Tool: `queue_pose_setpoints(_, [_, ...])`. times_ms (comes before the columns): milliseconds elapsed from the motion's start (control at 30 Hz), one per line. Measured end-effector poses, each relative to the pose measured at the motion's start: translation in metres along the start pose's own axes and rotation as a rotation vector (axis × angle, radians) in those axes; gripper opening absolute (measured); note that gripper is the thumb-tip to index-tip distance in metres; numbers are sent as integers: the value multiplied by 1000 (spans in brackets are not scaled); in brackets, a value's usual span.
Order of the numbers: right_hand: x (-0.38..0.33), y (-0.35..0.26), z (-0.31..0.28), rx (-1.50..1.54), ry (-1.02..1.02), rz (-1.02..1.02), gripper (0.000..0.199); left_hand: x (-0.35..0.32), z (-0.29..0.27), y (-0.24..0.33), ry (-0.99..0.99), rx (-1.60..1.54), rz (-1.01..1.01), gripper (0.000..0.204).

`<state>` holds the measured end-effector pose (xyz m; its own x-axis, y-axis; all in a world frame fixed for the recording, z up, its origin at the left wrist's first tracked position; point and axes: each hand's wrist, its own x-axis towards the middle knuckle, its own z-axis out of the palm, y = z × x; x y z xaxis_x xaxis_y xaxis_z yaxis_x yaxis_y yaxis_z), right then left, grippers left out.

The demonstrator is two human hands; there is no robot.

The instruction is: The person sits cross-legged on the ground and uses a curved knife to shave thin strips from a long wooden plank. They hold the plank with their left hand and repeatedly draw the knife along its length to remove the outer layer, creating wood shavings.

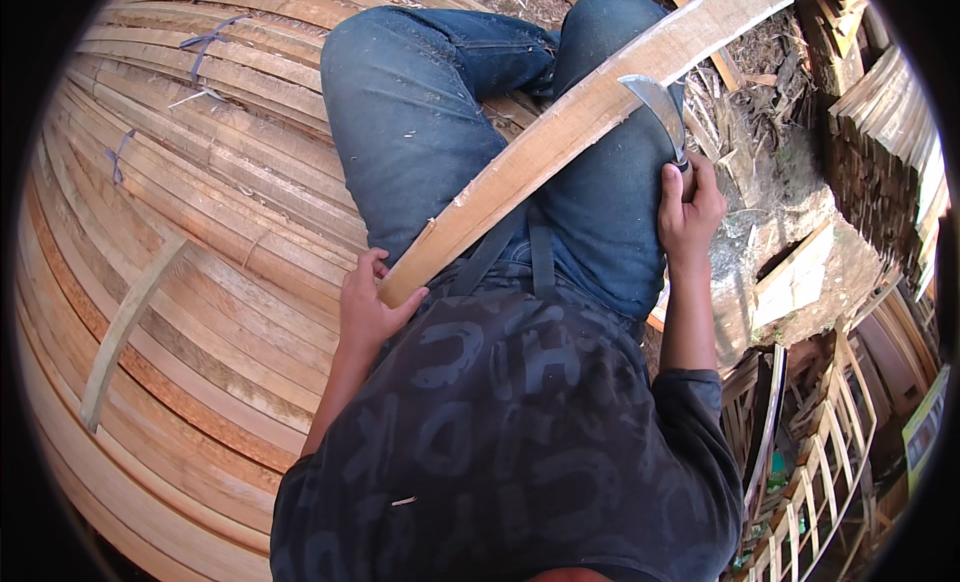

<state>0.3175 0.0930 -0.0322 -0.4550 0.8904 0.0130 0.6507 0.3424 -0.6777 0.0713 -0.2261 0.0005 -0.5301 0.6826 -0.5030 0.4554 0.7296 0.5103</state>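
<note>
A long, pale wooden board [560, 132] lies slantwise across my lap, from my waist at the left up past my right knee. My left hand [372, 300] grips its near end, thumb on one side and fingers round the other. In my right hand [690, 214], beside my right thigh, is a sickle [662, 115] with a curved metal blade. The fingers are wrapped round its handle, which is mostly hidden. The blade curves up and left, its tip overlapping the board's edge in view; whether it touches the wood I cannot tell.
Bundled wooden planks [220, 262] spread along my left, some tied with purple cord [205, 44]. A short loose strip [130, 327] lies across them. A tall stack of thin slats [885, 152] stands at the far right. Wooden lattice frames [815, 462] are at the lower right.
</note>
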Motion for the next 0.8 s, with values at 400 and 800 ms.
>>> queue_pose_setpoints(400, [-14,-31,-18,-10,-193,-189,27,14,-19,21,-125,-199,-3,51])
queue_pose_setpoints(800, [4,-51,-34,-309,-213,-185,29,36,-6,45,-40,-162,105,48])
